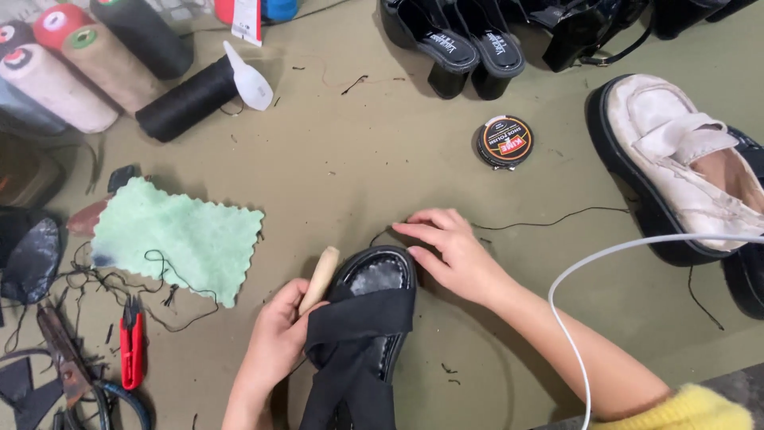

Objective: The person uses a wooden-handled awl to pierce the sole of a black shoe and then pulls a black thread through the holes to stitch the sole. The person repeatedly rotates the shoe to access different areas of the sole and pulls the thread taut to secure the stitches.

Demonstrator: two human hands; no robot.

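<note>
Your left hand point(274, 338) is wrapped around a pale wooden tool handle point(320, 279), its fingers clamped on it, and it presses against the left side of a black sandal point(366, 318) with crossed black straps. The sandal lies on the bench point(358, 143) at the near middle, toe pointing away from you. Your right hand point(450, 251) rests at the sandal's toe on the right side, the fingers together and stretched flat toward the left, their tips on a thin black thread point(549, 221) that trails off to the right; you cannot tell whether they pinch it.

To the left of the sandal lies a pale green cloth point(179, 235) with a wavy edge, and nearer you on the left lie red-handled snips point(132, 346) among thread scraps. Beyond your right hand sits a round black tin point(504, 142). At the far left are thread spools point(79, 56), with a black spool point(187, 99) lying beside them. A cream shoe with a black sole point(676, 159) stands at the right, and black sandals point(454, 44) stand at the far edge. A white cable point(581, 271) curves over your right forearm.
</note>
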